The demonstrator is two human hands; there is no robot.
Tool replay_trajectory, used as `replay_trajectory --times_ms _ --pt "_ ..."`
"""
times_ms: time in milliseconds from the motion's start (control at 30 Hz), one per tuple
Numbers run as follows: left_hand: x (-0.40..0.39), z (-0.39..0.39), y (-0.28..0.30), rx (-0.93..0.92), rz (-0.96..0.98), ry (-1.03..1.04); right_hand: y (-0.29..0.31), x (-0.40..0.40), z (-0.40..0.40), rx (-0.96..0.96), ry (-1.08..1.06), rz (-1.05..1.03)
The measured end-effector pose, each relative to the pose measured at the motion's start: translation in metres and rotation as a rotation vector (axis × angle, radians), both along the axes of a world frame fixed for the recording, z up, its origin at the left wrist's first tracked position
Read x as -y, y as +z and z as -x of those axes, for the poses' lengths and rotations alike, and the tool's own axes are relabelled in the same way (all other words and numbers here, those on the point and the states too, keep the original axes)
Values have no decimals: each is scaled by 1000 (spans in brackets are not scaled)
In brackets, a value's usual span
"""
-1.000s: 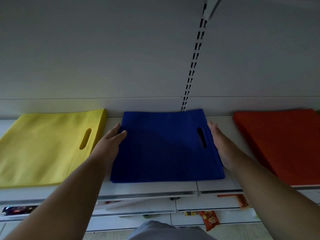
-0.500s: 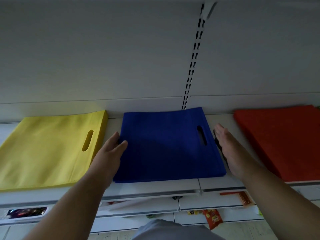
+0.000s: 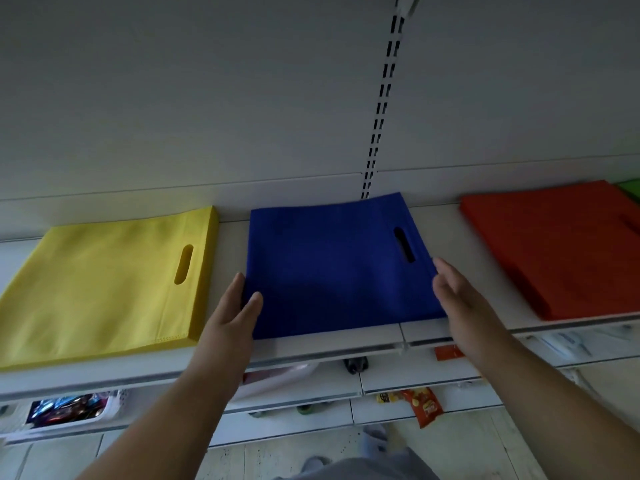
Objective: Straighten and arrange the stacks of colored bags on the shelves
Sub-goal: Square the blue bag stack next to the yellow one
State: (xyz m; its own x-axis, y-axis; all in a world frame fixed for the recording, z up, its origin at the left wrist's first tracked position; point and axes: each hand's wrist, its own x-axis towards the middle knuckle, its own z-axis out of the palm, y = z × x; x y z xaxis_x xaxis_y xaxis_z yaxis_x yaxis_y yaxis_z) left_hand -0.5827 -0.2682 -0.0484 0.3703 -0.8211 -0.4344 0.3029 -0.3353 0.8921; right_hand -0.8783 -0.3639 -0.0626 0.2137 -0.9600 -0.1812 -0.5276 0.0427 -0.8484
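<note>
White shelving (image 3: 367, 336) crosses the frame's middle, carrying a flat yellow fabric bag stack (image 3: 104, 289) at left. At centre, the left hand (image 3: 230, 327), fingers straight, touches the blue fabric bag stack (image 3: 332, 268); the right hand (image 3: 464, 303), equally flat, meets its right edge. An orange-red bag stack (image 3: 561, 247) lies at right.

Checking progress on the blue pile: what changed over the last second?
Both hands slid back along the blue stack toward the shelf's front edge: left hand at its left edge, right hand at its right edge, fingers straight. The stack barely moved. Yellow stack and red stack stayed put.
</note>
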Motion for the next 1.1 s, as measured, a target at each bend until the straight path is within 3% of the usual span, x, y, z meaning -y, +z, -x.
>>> replay_trajectory --times_ms 133,333,533,800,900,1033,1100 --pt "2 5 4 27 4 8 1 0 6 -20 102 24" --pt "-4 8 -2 101 -18 52 -4 6 22 -303 181 268" --pt "-1 11 -6 131 -25 106 -10 5 27 -292 165 321" --pt "0 11 -11 248 4 -1 -8 13 30 -403 159 327" --pt "-2 9 -15 385 -17 -53 -8 9 29 -426 169 351" --pt "-4 -1 -22 862 -120 -262 -8 11 27 -442 184 377" --pt "-4 -2 -21 968 -115 -307 -6 13 27 -476 208 373"
